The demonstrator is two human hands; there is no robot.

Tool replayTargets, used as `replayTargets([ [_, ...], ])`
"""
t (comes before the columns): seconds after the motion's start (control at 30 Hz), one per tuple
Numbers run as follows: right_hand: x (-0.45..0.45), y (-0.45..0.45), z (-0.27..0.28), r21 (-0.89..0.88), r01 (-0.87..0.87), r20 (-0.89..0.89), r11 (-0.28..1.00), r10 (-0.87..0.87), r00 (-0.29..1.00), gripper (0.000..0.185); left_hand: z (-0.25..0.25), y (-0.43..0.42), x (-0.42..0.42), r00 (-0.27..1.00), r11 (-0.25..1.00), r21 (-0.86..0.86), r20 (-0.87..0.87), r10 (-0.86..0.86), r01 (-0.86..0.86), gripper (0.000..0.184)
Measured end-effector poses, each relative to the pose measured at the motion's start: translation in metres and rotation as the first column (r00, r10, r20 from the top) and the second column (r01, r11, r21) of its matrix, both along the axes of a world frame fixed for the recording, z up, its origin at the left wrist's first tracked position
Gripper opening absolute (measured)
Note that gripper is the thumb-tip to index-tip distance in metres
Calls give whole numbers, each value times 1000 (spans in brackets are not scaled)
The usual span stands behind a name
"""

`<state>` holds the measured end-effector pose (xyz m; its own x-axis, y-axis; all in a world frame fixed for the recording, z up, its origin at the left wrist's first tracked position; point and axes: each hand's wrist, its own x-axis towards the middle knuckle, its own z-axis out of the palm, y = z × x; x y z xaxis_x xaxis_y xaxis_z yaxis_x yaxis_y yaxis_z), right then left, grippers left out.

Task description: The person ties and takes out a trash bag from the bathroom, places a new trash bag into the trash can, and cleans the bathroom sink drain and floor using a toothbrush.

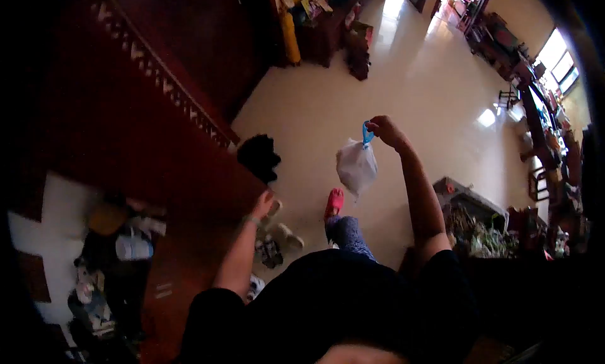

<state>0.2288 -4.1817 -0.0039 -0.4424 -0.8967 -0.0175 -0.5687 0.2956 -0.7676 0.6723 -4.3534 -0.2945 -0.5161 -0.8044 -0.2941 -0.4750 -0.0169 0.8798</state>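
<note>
Right bare hand (388,131): The arm is stretched forward, and a bright blue plastic loop (367,133) is pinched between the thumb and fingertips.
White thin plastic bag (357,167): It is hung from the loop, ahead of the body, bulging in the middle and tapering to a low tip. Its contents are hidden.
Left bare hand (263,206): It is held out to the left, near a dark red wooden panel (189,175). Nothing is seen in its grasp; whether the fingers are spread or curled, or the panel is touched, cannot be told.
Pink-red slipper (334,202): It is worn on one foot, below a patterned blue-grey trouser leg (353,237).
Glossy cream floor (315,106): A soft-looking black heap (259,158) and a pale slip-on shoe (292,237) are seen at the left.
Risk: The load appears to be borne by one narrow loop, so it could be torn or let slip. If swung, the bag could be bumped by the leg; a foot could be caught on the shoe.
</note>
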Motion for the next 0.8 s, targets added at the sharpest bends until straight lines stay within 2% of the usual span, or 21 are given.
replayTargets([
  [0.1,-53,-77,4,-73,-12,69,997,17,997,32,108,-92,-171,957,926,-248,21,-290,286,23],
  [0.13,-102,-117,-31,-150,-75,134,986,95,986,30,138,-122,-222,934,882,-316,50,-354,351,23],
  [0.17,-124,-154,-43,-127,-76,185,989,99,978,31,168,-151,-260,926,855,-366,59,-372,367,23],
  [0.2,-145,-190,-55,-105,-76,235,992,99,967,32,190,-184,-288,937,856,-389,57,-346,340,23],
  [0.23,-154,-217,-56,-133,-109,198,985,135,971,29,226,-196,-305,960,881,-385,71,-270,276,20],
  [0.27,-157,-247,-44,44,-73,230,996,61,971,28,243,-218,-321,976,901,-375,84,-200,217,17],
  [0.33,-182,-300,-61,-63,-241,-31,968,240,970,32,258,-280,-337,987,921,-358,29,-157,156,15],
  [0.4,-208,-346,-42,11,-249,15,968,249,968,34,286,-337,-354,994,936,-340,-25,-102,88,14],
  [0.43,-213,-377,-33,81,-235,62,969,230,971,36,292,-378,-363,995,883,-467,-53,-87,52,12],
  [0.47,-219,-409,-24,79,-247,51,966,244,968,36,297,-428,-376,994,812,-584,-82,-76,14,11],
  [0.53,-224,-471,6,53,-171,77,984,166,983,33,304,-536,-405,978,768,-638,-191,-84,-58,9],
  [0.57,-235,-509,7,163,-192,51,968,186,981,28,309,-594,-423,975,709,-700,-206,-83,-87,13],
  [0.6,-241,-530,10,152,-193,43,969,189,981,28,323,-638,-437,971,639,-760,-223,-85,-119,18],
  [0.63,-248,-555,1,46,-202,51,978,199,979,25,335,-684,-455,969,629,-767,-230,-86,-126,18],
  [0.67,-255,-570,-13,-59,-213,56,975,217,975,22,340,-716,-474,988,575,-813,-147,-47,-94,23],
  [0.7,-254,-600,-2,-56,-188,139,981,194,971,21,352,-765,-497,997,522,-850,-78,0,-67,28],
  [0.73,-252,-616,9,-38,-165,225,986,170,959,21,363,-802,-518,995,523,-848,-98,10,-88,28],
  [0.8,-276,-668,-56,-106,-63,380,992,99,920,24,382,-868,-552,989,413,-909,5,151,-59,39],
])
